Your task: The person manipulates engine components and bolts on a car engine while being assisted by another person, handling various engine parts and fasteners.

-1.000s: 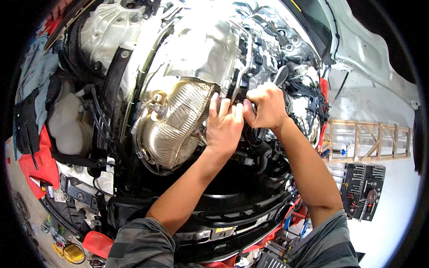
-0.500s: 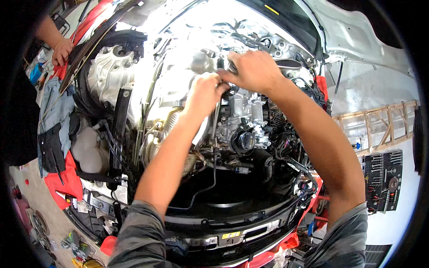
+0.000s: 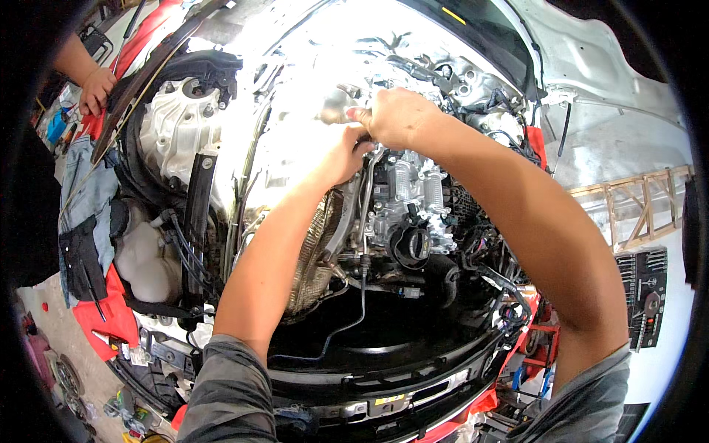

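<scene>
Plastic reservoir (image 3: 148, 258) sits far left of the black oil filler cap (image 3: 418, 246), the ribbed heat shield (image 3: 315, 255) nearer. Up-left of the cap, the left hand (image 3: 343, 153) has its grip curled; a slim metal pipe (image 3: 367, 193) runs below it. Above the cap, the right hand (image 3: 399, 118) curls too; what either holds, I cannot tell.

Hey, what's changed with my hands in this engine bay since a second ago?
Your left hand and right hand have moved up the picture, farther from you, leaving the edge of the ribbed metal shield. The round black cap is now uncovered. Whether anything was gripped or let go, I can't tell. The shield and whitish reservoir stayed in place, though the camera view shifted.
</scene>
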A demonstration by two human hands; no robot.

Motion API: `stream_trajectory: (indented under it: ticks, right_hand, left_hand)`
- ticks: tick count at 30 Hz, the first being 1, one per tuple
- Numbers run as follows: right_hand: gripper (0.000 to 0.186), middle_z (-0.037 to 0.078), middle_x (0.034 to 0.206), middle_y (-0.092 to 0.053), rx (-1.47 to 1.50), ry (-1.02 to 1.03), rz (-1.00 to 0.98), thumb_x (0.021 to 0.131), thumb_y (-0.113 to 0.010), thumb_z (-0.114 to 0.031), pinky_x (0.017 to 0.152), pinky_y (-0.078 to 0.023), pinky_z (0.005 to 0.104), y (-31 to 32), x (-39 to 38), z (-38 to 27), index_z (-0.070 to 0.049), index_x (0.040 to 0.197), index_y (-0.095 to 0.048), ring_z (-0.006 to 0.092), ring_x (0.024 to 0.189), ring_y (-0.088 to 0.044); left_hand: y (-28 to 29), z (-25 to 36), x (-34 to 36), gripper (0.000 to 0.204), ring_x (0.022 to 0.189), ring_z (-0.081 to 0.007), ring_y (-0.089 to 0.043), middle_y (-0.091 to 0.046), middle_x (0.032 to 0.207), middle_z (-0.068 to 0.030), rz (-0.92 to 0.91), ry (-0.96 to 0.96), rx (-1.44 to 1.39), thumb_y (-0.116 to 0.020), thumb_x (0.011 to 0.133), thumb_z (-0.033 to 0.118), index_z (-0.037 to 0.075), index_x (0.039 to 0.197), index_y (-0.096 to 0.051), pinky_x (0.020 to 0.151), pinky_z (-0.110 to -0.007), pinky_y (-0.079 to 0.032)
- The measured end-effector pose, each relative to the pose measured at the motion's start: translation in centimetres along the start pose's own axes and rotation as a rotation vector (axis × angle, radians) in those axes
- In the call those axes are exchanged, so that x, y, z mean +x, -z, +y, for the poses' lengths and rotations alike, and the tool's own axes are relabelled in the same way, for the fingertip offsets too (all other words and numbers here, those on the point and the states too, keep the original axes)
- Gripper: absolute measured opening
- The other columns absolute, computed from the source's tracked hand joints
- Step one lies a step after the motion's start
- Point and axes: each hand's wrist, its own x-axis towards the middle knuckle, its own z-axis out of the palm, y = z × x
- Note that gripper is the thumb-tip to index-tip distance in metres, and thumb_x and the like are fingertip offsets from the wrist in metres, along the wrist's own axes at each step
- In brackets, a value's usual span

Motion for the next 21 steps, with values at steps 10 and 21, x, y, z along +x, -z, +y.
stream_trajectory:
  ticks: [10,21]
  right_hand:
    - [0.039,0.020,0.086,-0.068,-0.106,0.064,0.107,0.088,-0.053,-0.040,0.076,-0.053,0.0418,-0.1,-0.6,-0.4,-0.004,0.086,-0.068,0.0341,0.083,-0.067]
    - [0.040,0.017,0.059,-0.060,-0.423,0.595,0.243,0.086,-0.053,-0.039,0.056,-0.049,0.0450,0.2,1.4,2.6,-0.006,0.066,-0.062,0.0355,0.058,-0.062]
  left_hand:
    - [-1.3,-1.0,0.8,0.037,0.090,-0.0266,-0.063,-0.067,0.101,-0.0163,0.002,-0.085,-0.134,-0.075,0.079,0.022,0.000,0.105,-0.062,0.079,-0.038,-0.048]
    - [-1.3,0.8,0.8,0.023,0.079,-0.0335,-0.065,-0.067,0.081,-0.0160,0.107,-0.063,-0.155,-0.075,0.074,0.022,0.004,0.088,-0.069,0.074,-0.042,-0.050]
